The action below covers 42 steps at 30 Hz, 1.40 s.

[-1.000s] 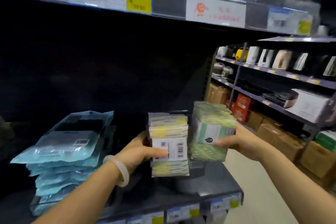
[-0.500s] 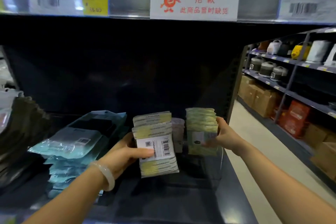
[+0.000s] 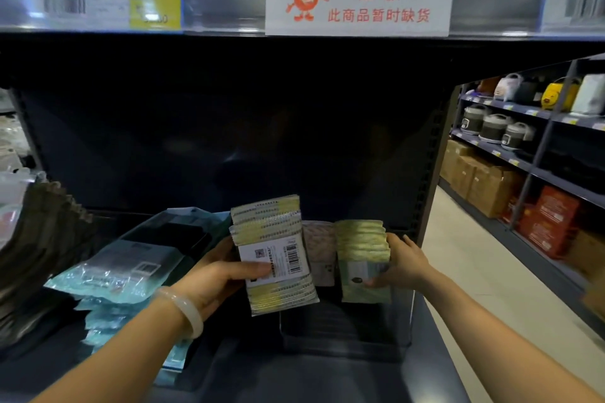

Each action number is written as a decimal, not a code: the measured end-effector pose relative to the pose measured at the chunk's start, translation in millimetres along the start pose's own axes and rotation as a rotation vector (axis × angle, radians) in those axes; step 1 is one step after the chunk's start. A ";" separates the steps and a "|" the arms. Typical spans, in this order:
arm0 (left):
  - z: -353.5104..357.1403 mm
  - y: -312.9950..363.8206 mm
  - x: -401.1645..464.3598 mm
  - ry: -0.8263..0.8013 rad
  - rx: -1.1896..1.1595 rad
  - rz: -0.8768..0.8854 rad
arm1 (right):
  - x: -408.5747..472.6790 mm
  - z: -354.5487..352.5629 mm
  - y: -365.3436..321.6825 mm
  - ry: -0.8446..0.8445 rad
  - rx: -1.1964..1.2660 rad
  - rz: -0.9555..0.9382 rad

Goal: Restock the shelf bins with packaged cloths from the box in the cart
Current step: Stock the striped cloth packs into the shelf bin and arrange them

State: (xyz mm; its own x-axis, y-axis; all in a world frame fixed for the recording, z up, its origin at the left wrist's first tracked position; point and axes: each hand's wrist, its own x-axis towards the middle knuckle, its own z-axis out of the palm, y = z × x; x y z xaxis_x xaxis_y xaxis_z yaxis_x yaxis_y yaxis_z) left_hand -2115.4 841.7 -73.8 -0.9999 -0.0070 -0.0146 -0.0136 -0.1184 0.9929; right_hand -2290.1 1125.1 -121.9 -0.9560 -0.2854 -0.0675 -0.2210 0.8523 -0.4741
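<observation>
Dark shelf below; left hand grips a barcoded cloth bundle (thumb across label); right hand clasps a greenish bundle in the clear bin.

On the shelf, a clear bin is set at the right end. A bundle of packaged cloths is held upright inside it by the right hand, with a single packet stood just to its left. A second bundle is held by the left hand above the bin's left edge (touching or not cannot be told). Flat pouches are stacked further left.
</observation>
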 end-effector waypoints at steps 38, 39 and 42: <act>-16.0 1.7 -2.7 0.011 -0.092 0.007 | 1.7 9.4 -53.5 0.292 -0.562 -0.181; -16.5 1.0 -2.7 0.012 -0.097 0.005 | 2.1 9.8 -54.0 0.290 -0.556 -0.181; -17.5 -0.5 -3.2 0.011 -0.093 0.001 | 2.5 13.3 -54.2 0.298 -0.553 -0.181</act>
State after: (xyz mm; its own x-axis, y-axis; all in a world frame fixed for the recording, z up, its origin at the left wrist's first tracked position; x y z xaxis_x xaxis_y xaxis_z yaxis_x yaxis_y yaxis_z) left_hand -2112.1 824.4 -76.3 -0.9997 -0.0179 -0.0154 -0.0113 -0.2106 0.9775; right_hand -2278.0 1072.4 -108.1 -0.8893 -0.3797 0.2549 -0.3742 0.9246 0.0718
